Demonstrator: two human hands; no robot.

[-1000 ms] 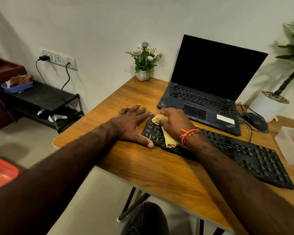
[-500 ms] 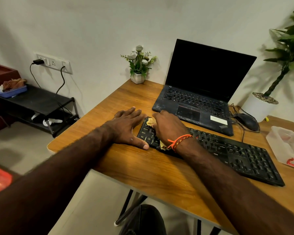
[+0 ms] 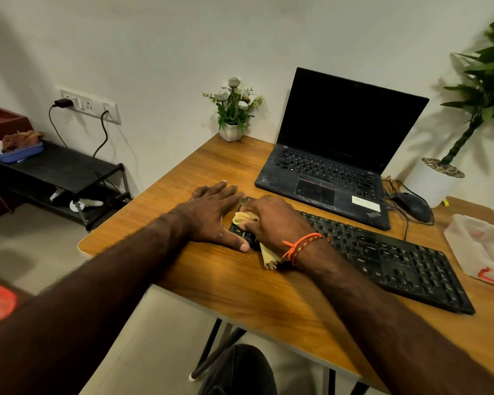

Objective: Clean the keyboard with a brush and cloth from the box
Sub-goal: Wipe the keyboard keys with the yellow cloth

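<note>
PROGRESS: cloth stage under way, wiping at the keyboard's (image 3: pixel 382 252) left end, rest of keys likely still to do; no brush in view | RIGHT: right hand (image 3: pixel 271 220) fingers curled, clamped on yellow cloth (image 3: pixel 268 255) atop keys | LEFT: left hand (image 3: pixel 214 215) flat, fingers spread, on worktop (image 3: pixel 240 295) beside keyboard's left edge, bracing it | BOX: clear box (image 3: pixel 479 246) far right.

The keyboard (image 3: pixel 382 252) is black with faint white legends, and the cloth (image 3: pixel 265 252) on its left end is pale yellow. An orange thread band (image 3: pixel 300 246) circles the right wrist. The counter (image 3: pixel 268 295) is warm brown wood grain. At its far edge stand a black laptop (image 3: pixel 334 155) and white flowers (image 3: pixel 234 104) with green leaves in a white pot. The box (image 3: pixel 479 249) at the right edge is translucent white with a red clasp.
</note>
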